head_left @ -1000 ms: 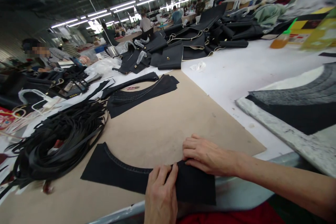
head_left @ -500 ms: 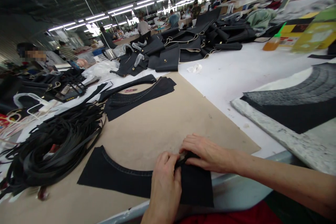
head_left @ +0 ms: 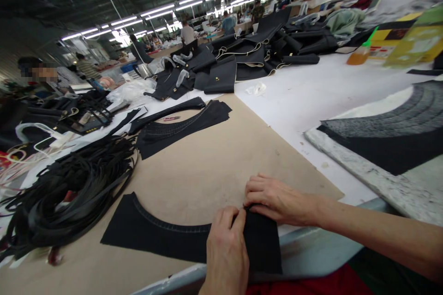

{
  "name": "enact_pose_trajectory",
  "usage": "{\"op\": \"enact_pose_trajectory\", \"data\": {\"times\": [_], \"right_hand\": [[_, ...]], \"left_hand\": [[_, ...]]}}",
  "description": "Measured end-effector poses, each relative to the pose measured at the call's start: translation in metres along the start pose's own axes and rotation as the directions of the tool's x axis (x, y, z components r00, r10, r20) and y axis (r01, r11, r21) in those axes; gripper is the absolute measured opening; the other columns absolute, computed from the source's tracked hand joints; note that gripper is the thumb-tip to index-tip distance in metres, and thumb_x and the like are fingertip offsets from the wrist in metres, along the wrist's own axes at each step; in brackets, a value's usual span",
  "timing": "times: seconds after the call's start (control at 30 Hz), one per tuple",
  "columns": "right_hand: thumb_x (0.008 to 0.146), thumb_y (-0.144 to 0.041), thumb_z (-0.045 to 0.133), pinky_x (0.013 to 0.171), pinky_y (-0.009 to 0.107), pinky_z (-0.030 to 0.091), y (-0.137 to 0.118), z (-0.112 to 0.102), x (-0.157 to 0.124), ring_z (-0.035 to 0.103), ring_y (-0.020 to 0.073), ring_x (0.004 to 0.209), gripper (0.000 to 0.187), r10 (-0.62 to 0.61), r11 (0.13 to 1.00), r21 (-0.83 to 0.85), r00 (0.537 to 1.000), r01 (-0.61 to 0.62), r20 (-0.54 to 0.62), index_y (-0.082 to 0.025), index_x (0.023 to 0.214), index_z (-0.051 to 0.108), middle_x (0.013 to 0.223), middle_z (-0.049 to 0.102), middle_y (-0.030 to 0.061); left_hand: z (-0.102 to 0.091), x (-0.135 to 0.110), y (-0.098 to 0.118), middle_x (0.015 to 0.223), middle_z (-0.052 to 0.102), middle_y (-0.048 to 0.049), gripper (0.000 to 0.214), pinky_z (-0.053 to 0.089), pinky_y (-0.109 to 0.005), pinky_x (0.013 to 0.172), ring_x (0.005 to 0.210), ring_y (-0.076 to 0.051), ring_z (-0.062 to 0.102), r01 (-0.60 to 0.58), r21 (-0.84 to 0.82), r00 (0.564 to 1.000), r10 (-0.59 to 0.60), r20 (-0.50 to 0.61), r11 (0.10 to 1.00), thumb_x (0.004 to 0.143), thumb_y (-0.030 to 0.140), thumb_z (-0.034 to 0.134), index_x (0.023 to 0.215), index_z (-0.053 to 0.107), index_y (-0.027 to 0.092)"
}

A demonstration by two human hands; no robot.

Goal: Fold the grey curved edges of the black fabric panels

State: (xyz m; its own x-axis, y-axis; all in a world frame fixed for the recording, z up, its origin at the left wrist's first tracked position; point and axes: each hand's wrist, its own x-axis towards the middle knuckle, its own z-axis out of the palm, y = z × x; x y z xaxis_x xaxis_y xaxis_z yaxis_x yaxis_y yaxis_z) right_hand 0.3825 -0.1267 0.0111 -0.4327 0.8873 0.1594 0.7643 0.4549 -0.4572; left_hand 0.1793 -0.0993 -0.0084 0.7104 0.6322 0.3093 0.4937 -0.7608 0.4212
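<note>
On the brown board (head_left: 214, 161), black straps (head_left: 69, 193) coil beside the curved black piece (head_left: 155, 235); left hand (head_left: 226, 249) and right hand (head_left: 277, 200) pinch its upper edge, fingers curled.

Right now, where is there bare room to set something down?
Bare: the brown board between the curved black piece and the stacked panels; the white tabletop between board and stone slab. Crowded: strap coil on the left, bags at the far end.

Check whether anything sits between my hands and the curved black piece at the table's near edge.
Nothing visible does. The left hand and right hand both lie directly on the right end of the curved black piece, meeting at its upper edge. The coil of black straps lies apart, to its left.
</note>
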Motion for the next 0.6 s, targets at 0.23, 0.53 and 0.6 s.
{"op": "enact_pose_trajectory", "data": {"times": [0.23,0.53,0.6], "right_hand": [[0.094,-0.02,0.044,0.078,0.032,0.035,0.004,0.0,-0.003,0.048,0.0165,0.085,0.018,-0.056,0.996,-0.069,0.998,0.057,0.007,-0.02,0.097,0.062,0.091,0.06,0.004],[0.092,-0.021,0.048,0.079,0.032,0.036,0.006,-0.007,-0.003,0.049,0.0167,0.085,0.015,-0.025,1.0,0.004,1.0,0.025,0.002,-0.02,0.1,0.061,0.088,0.06,0.0033],[0.091,-0.021,0.05,0.08,0.033,0.036,0.006,-0.008,-0.004,0.05,0.0175,0.087,0.014,0.008,1.0,0.016,1.0,-0.008,0.012,-0.02,0.102,0.06,0.09,0.06,0.0041]], "left_hand": [[0.029,-0.03,-0.005,0.109,0.064,-0.0111,0.045,0.051,-0.037,0.087,0.102,-0.023,0.058,-0.08,0.169,0.98,0.109,-0.166,0.982,0.085,0.002,0.037,0.124,0.055,0.014],[0.005,-0.009,-0.001,0.097,0.066,-0.0073,0.035,0.052,-0.035,0.077,0.087,-0.02,0.061,-0.022,0.062,0.996,0.027,-0.081,0.998,0.088,0.011,0.047,0.121,0.055,0.018],[0.001,0.005,0.003,0.094,0.064,-0.0056,0.03,0.052,-0.037,0.075,0.084,-0.021,0.059,0.086,0.015,0.996,-0.085,-0.034,0.996,0.085,0.01,0.052,0.111,0.06,0.021]]}}
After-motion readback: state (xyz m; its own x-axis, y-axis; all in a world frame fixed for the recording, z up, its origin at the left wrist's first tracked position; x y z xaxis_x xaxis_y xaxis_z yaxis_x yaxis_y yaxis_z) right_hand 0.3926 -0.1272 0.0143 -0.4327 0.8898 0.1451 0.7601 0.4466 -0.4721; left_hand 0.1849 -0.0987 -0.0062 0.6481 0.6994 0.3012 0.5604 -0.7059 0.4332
